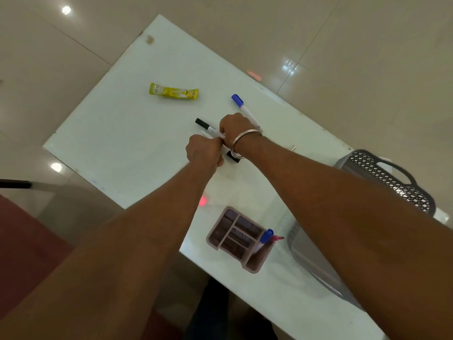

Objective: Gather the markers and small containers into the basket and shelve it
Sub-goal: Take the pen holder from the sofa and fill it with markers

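Both hands meet over the middle of the white table [122, 123]. My right hand [236, 127], with a metal bangle on its wrist, closes around a black-capped marker [204, 125] whose cap sticks out to the left. My left hand [203, 150] is fisted beside it, gripping white marker barrels; a black end [232, 157] shows below the wrists. A blue-capped marker [241, 104] lies on the table just beyond my right hand. A grey perforated basket [382, 175] stands at the right table edge, mostly hidden by my right arm.
A brown divided organiser [235, 238] near the front edge holds a blue-capped marker [266, 238] and a red pen [278, 238]. A yellow snack packet [174, 92] lies far left. Glossy tiled floor surrounds the table.
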